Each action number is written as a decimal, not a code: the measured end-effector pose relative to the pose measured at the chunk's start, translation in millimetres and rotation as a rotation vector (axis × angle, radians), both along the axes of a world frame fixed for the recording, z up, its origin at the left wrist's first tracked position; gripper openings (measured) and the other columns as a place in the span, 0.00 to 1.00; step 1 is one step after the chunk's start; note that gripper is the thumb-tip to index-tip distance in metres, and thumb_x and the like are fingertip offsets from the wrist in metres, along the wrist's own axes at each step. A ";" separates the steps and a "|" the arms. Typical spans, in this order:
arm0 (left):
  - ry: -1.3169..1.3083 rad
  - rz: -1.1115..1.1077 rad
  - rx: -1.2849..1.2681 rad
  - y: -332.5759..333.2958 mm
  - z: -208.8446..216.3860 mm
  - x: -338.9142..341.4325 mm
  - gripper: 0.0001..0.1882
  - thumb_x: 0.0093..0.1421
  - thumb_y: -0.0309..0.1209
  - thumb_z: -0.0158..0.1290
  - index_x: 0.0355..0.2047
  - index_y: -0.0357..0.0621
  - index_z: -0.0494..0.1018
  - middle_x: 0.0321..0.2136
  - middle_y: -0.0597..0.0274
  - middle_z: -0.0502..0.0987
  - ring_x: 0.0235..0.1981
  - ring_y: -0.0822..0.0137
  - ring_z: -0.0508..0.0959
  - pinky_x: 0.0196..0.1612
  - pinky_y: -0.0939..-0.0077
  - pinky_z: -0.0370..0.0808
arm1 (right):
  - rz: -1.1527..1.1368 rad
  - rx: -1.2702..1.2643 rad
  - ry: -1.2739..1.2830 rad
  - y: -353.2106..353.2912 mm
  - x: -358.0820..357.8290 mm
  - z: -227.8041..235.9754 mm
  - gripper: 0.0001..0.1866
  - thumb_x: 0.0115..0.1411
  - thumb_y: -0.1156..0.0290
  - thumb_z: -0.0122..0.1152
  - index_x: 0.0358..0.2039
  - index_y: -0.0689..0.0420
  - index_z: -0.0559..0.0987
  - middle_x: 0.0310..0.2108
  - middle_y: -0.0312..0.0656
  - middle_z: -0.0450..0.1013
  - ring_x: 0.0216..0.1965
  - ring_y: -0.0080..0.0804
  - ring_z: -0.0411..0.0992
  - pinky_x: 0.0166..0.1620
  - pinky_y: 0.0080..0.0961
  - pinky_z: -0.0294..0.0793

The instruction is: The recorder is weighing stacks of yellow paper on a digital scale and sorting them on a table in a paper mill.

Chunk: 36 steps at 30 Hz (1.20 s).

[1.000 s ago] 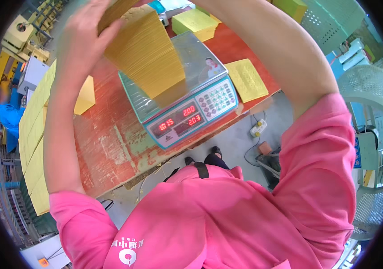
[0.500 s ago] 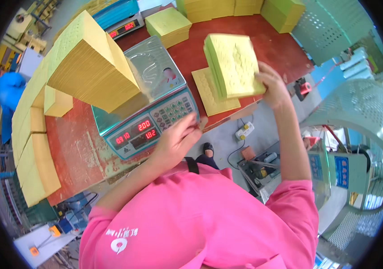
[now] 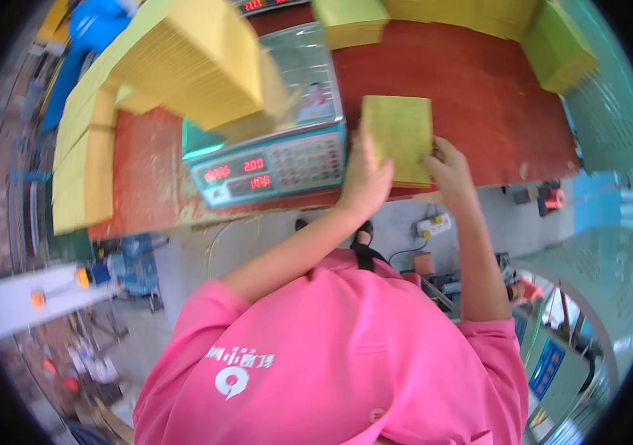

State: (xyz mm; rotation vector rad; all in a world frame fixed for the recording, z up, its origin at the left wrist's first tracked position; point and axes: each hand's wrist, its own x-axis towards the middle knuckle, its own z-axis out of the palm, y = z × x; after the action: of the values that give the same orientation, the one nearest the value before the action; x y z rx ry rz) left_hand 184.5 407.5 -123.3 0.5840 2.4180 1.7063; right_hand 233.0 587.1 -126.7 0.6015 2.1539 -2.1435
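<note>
A small stack of yellow paper (image 3: 398, 137) sits near the front edge of the red table, just right of the scale. My left hand (image 3: 367, 174) presses along its left side, with the thumb at the near edge. Around its right near corner my right hand (image 3: 450, 174) is closed. The two hands hold the stack between them. To the left stands the teal electronic scale (image 3: 305, 162) with lit red digits. A tall block of yellow paper (image 3: 213, 67) rests on its metal pan, blurred at its right side.
More yellow paper stacks line the table's left edge (image 3: 83, 178) and far side (image 3: 472, 16), with another block (image 3: 557, 48) at the far right. The red table (image 3: 491, 111) ends at a front edge before me. A power strip (image 3: 433, 225) lies on the floor.
The view has shifted. My right hand has brought the raised stack down onto the table, over the sheets there. My left hand has moved from beside the scale's keypad to the stack's left side.
</note>
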 end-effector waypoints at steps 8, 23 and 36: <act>-0.016 0.141 -0.091 5.5 -17.7 31.2 0.35 0.54 0.19 0.49 0.63 0.26 0.54 0.63 0.32 0.57 0.66 0.42 0.58 0.68 0.62 0.55 | -0.028 0.363 0.117 7.6 14.0 4.1 0.18 0.60 0.73 0.56 0.51 0.66 0.75 0.40 0.43 0.77 0.39 0.24 0.73 0.43 0.23 0.72; 0.136 0.107 -0.156 9.1 -8.6 37.6 0.33 0.52 0.18 0.48 0.61 0.32 0.59 0.61 0.39 0.63 0.62 0.45 0.64 0.65 0.64 0.62 | -0.175 0.584 0.036 -1.2 36.0 9.1 0.16 0.62 0.73 0.56 0.49 0.64 0.77 0.39 0.44 0.76 0.38 0.25 0.72 0.44 0.22 0.71; 0.017 -0.119 -0.156 -8.7 -2.6 42.2 0.37 0.54 0.25 0.53 0.64 0.29 0.54 0.64 0.31 0.55 0.67 0.42 0.57 0.68 0.62 0.56 | -0.242 0.771 0.165 -3.7 56.2 -4.0 0.13 0.62 0.72 0.57 0.46 0.62 0.78 0.41 0.46 0.75 0.39 0.33 0.74 0.44 0.26 0.72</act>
State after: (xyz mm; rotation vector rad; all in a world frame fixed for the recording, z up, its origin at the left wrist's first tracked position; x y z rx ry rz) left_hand 226.7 398.8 -125.9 0.7074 2.4451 1.4569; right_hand 289.2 583.4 -130.7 0.7614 3.1400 -1.4044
